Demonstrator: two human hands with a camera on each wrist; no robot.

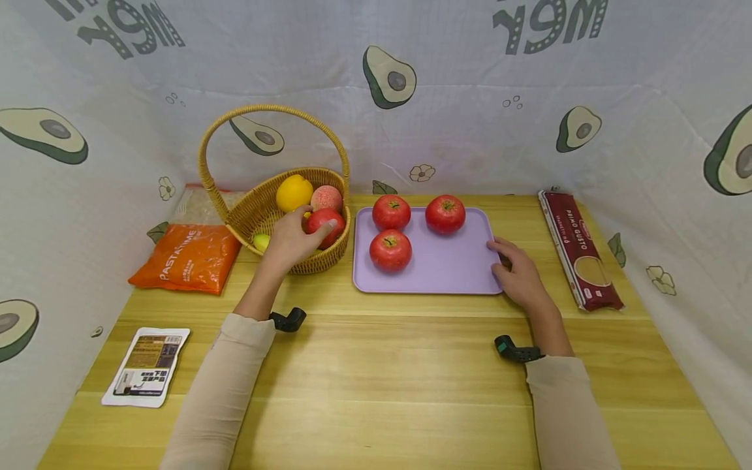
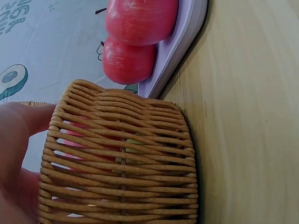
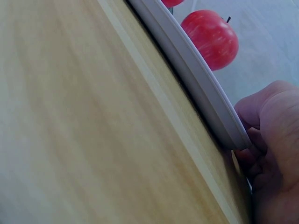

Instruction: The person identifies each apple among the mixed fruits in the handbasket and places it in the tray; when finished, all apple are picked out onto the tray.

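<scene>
My left hand [image 1: 286, 243] reaches over the rim of a wicker basket [image 1: 320, 264] and grips a red apple [image 1: 326, 226], thumb on its right side and fingers on its far left. A yellow fruit [image 1: 294, 193], a pinkish peach [image 1: 326, 198] and a green fruit [image 1: 261, 241] lie around it in the basket. The basket wall hides most of that grip in the left wrist view. At the right, my right hand [image 1: 519, 274] holds the edge of a lilac tray [image 1: 452, 266], with fingers at its rim [image 3: 240, 140]. Three red apples [image 1: 390, 250] sit on the tray's left and far side.
An orange pasta bag [image 1: 194, 258] lies left of the basket, with a white pouch [image 1: 147, 367] nearer the front. A dark red spaghetti pack [image 1: 578, 251] lies right of the tray. The basket's tall handle [image 1: 273, 108] arches above it. A patterned cloth hangs behind the wooden table [image 1: 382, 385].
</scene>
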